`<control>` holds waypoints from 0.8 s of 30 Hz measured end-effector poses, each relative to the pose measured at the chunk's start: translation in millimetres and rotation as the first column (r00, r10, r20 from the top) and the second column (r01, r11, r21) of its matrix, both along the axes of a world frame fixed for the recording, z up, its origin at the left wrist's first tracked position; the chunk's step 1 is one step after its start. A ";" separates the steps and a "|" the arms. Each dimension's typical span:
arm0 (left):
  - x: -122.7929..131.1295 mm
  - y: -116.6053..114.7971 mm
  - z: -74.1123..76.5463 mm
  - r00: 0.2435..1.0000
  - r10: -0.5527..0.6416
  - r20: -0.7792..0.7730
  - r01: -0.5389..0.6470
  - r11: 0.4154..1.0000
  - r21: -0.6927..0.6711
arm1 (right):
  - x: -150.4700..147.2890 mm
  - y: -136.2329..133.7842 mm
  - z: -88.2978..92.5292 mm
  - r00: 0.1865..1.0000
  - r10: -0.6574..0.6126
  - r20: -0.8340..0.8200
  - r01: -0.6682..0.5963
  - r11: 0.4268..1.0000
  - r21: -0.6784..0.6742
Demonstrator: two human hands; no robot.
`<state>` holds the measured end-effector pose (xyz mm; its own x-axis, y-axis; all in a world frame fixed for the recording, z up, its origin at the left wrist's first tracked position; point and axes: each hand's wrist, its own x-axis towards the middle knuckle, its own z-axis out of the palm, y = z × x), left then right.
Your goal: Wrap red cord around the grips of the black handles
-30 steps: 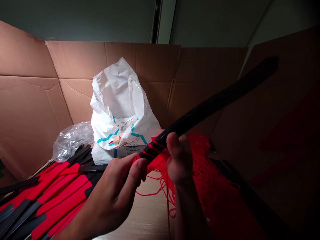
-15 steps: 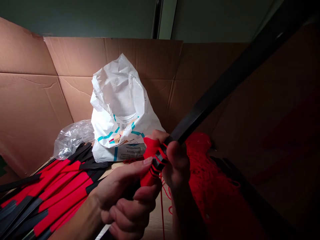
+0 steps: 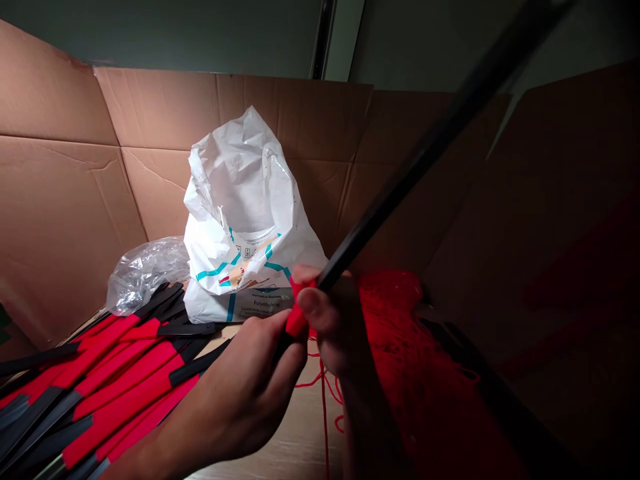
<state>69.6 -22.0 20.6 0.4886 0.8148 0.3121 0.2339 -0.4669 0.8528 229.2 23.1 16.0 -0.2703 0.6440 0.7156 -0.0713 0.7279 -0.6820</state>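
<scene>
Left hand (image 3: 257, 390) clamped on black strip (image 3: 385, 205), fingers curled; my right hand (image 3: 336, 328) is closed round it too, thumb against red wrap (image 3: 297, 320). I hold strip by white bag's (image 3: 240, 273) lower right corner, far end up right of bag; red cord pile (image 3: 395, 340) right of bag, wrapped strips (image 3: 127, 387) front-left of it
</scene>
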 end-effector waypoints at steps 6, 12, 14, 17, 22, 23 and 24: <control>-9.5 -0.8 7.3 0.999 0.019 -0.047 -0.020 0.999 -0.030 | -4.0 -3.6 0.3 0.985 -0.157 0.065 0.147 0.978 0.147; -10.2 -2.5 8.2 1.000 -0.009 0.007 0.009 0.999 -0.036 | -10.2 -4.8 -2.6 0.994 -0.110 0.022 0.107 0.990 0.090; -11.1 -1.3 6.7 1.000 0.017 0.021 -0.016 0.999 -0.045 | -14.3 -5.0 -0.9 0.999 -0.046 0.029 0.044 0.997 0.065; -13.8 1.8 3.3 0.998 0.008 0.063 -0.003 0.997 -0.076 | -17.8 -5.8 1.3 0.998 -0.043 0.043 0.040 0.998 0.056; -16.8 8.0 -5.0 0.942 -0.101 0.321 0.233 0.883 -0.407 | -13.5 -5.2 -3.5 0.998 -0.056 0.039 0.055 0.998 0.022; -16.3 8.8 -6.7 0.914 -0.105 0.392 0.298 0.829 -0.473 | -11.6 -4.6 -5.0 0.998 -0.067 0.014 0.067 0.998 0.004; -15.3 9.5 -8.4 0.883 -0.103 0.457 0.358 0.778 -0.517 | -9.7 -4.0 -6.2 0.996 -0.088 -0.006 0.088 0.996 -0.015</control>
<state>54.4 -12.5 12.3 0.6293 0.7766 0.0283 -0.2183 0.1417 0.9655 219.5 19.1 9.8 -0.2072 0.6758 0.7074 -0.0123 0.7212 -0.6926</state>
